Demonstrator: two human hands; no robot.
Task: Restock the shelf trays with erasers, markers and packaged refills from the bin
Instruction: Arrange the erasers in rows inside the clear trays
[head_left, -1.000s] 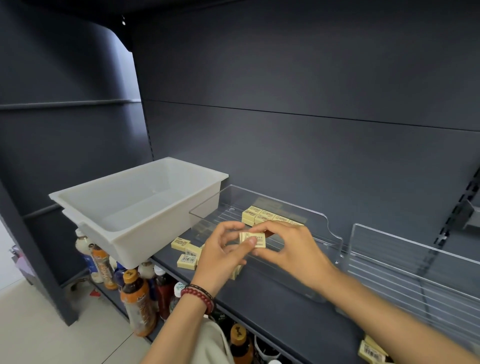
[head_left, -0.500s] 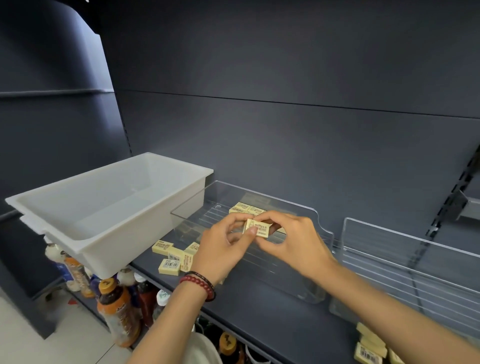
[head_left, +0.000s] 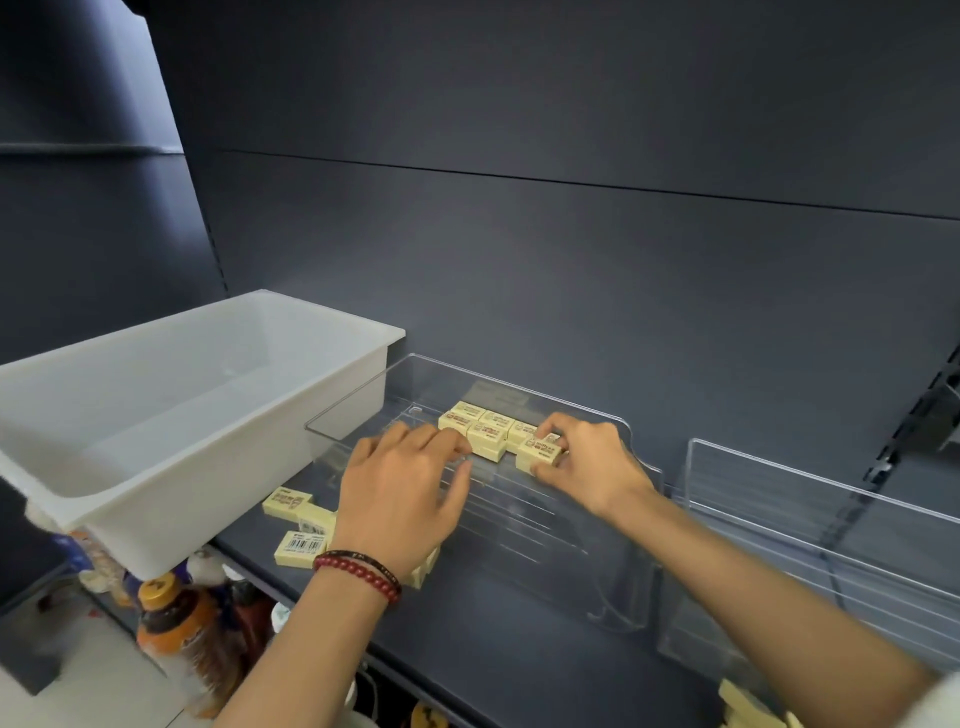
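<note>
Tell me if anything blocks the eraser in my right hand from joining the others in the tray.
Nothing visible does: the right hand pinches the eraser inside the clear tray, right beside the stacked erasers.

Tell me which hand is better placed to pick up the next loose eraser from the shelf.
Left, probably. The left hand is free, close beside the loose erasers; the right hand pinches an eraser inside the clear tray.

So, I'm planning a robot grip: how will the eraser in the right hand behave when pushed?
The eraser is a flat-sided block, so it likely won't roll. Small in the right hand, probably light and stiff.
</note>
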